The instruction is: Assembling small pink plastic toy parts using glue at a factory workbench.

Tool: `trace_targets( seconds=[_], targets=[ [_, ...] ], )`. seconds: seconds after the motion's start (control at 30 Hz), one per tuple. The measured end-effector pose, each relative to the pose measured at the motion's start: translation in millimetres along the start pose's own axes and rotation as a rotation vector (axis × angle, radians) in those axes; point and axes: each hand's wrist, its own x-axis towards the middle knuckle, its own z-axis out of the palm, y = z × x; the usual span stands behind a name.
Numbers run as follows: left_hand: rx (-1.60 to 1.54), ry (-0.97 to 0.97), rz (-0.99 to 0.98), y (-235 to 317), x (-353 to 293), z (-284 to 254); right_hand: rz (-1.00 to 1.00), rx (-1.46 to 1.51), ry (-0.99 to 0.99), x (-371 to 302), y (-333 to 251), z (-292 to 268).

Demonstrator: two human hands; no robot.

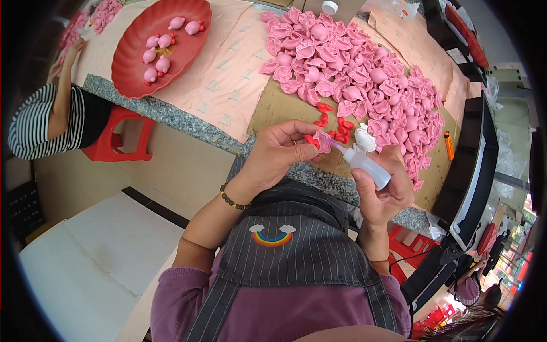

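Observation:
My left hand (pixel 280 153) pinches a small pink half-shell piece (pixel 323 142) with a red part (pixel 311 140) beside it at the fingertips. My right hand (pixel 388 191) is wrapped round a translucent squeeze bottle (pixel 369 168), tilted so its thin purple nozzle (pixel 335 145) reaches the pink piece. Whether any liquid is flowing cannot be seen. Just beyond the hands lie several loose red parts (pixel 343 130) on a brown board (pixel 268 114). A crumpled white tissue-like thing (pixel 364 138) sits next to them, close to the bottle.
A large heap of pink shell pieces (pixel 342 62) covers the board ahead. At the far left, a red scalloped tray (pixel 122 68) holds several round pink figures. An orange-handled tool (pixel 449 145) lies right, near a black tray (pixel 464 171). Another person (pixel 43 119) sits left.

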Motion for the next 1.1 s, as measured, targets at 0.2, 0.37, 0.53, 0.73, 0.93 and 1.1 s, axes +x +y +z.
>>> trace_targets(
  seconds=[0.2, 0.37, 0.53, 0.73, 0.93, 1.1],
  targets=[
    [-0.013, -0.013, 0.006, 1.2, -0.5, -0.2, 0.007, -0.009, 0.005, -0.3, 0.1, 0.9],
    [0.017, 0.002, 0.023, 1.9, 0.0, 0.4, 0.039, -0.002, 0.012, -1.8, -2.6, 2.4],
    [0.063, 0.015, 0.051, 3.4, 0.5, 0.5, 0.030, -0.005, 0.020, -2.3, -2.2, 2.5],
    [0.093, 0.023, 0.054, 5.9, 1.2, 1.9, 0.033, -0.013, 0.015, -1.0, -2.6, 2.9],
    [0.081, 0.029, 0.054, 7.0, 1.3, 3.2, 0.045, -0.009, 0.016, -0.9, -2.2, 3.4],
    [0.061, 0.039, 0.054, 7.8, 1.6, 1.3, 0.042, -0.026, 0.011, 0.0, -1.0, 2.5]
  ],
)
